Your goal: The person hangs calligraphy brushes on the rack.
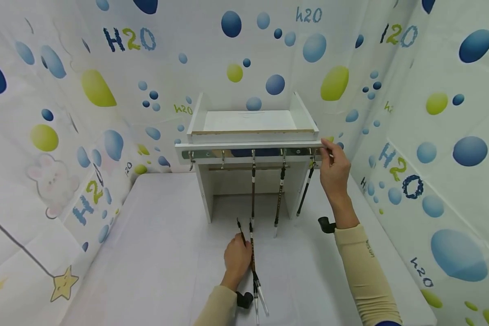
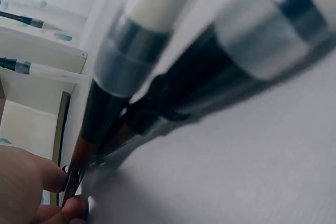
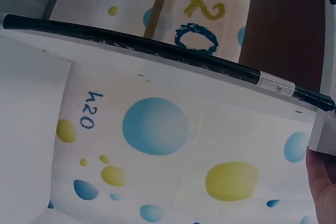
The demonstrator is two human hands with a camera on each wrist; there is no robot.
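My left hand [image 1: 237, 258] is low in front of a white shelf unit [image 1: 205, 194], pinching a calligraphy brush [image 1: 242, 233]. A second brush [image 1: 251, 246] runs alongside that hand; whether the fingers hold it too, I cannot tell. In the left wrist view, thumb and fingers [image 2: 50, 174] close on a brown stem, and two pale-tipped brushes loom near the camera. At the unit's upper right, my right hand [image 1: 335, 170] grips the end of the front board [image 1: 244, 146]. Three brushes hang from its hook rail, including a dark one [image 3: 157, 48] nearest that hand.
Hooks [image 1: 191, 159] at the rail's left side hold nothing. An open white tray-like top [image 1: 252, 136] sits above the rail. White cloth [image 1: 159, 253] covers the table, with bubble-patterned curtains [image 1: 212, 45] behind and at both sides.
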